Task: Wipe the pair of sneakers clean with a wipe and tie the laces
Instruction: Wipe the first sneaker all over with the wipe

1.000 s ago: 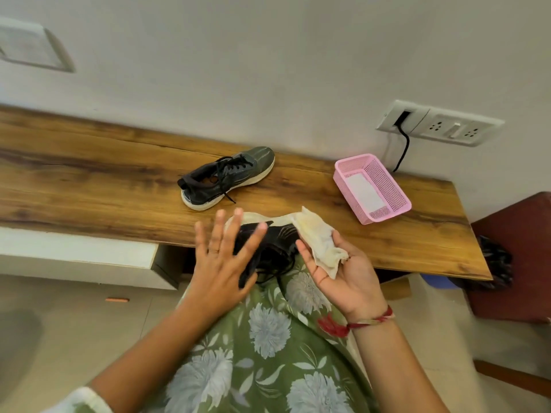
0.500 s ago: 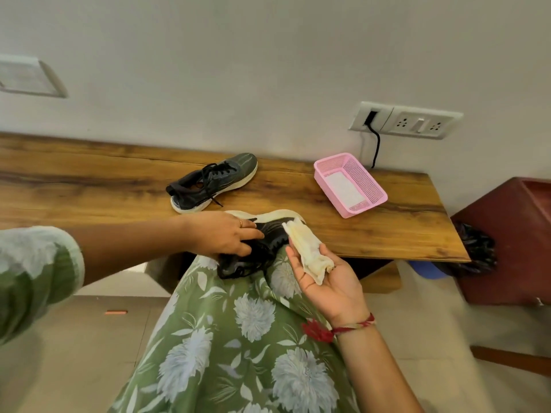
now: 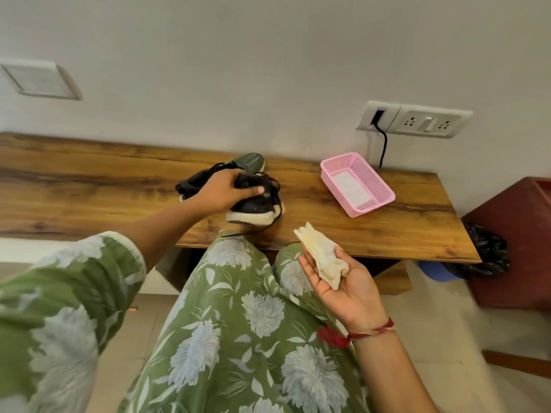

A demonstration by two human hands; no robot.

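Observation:
My left hand (image 3: 222,190) grips a dark sneaker (image 3: 258,204) with a white sole from above, holding it over the wooden table (image 3: 89,186) near its front edge; loose black laces hang from it. The second dark grey sneaker (image 3: 250,163) lies on the table just behind, mostly hidden by my hand. My right hand (image 3: 343,289) is palm up over my lap, with a crumpled, soiled white wipe (image 3: 323,257) resting across its fingers.
A pink mesh basket (image 3: 372,186) with a white sheet inside stands on the table's right part, below a wall socket (image 3: 414,120) with a black cable. A dark red bin (image 3: 512,242) and a black bag (image 3: 486,248) stand right of the table.
My left hand has lifted the sneaker off my lap and carried it forward over the table beside the other shoe. My right hand has stayed over my lap with the wipe.

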